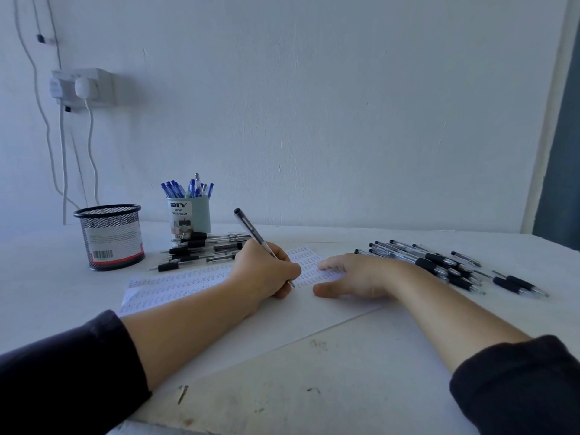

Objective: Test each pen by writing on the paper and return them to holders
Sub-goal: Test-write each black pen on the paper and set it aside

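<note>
My left hand [266, 271] grips a black pen [251, 230], its tip down on the white paper [314, 312], cap end tilted up and left. Rows of small written marks cover the paper's upper part. My right hand [354, 274] lies flat on the paper with fingers spread, holding nothing. A pile of black pens [201, 249] lies behind my left hand. Another group of black pens [445, 265] is spread to the right of my right hand. A light green holder [190, 216] stands full of blue pens. A black mesh holder [110, 237] stands at the left.
The white table [314, 387] has scuff marks near its front edge. A wall socket with plugs and hanging cables [83, 87] is at the upper left. A plain white wall stands right behind the table.
</note>
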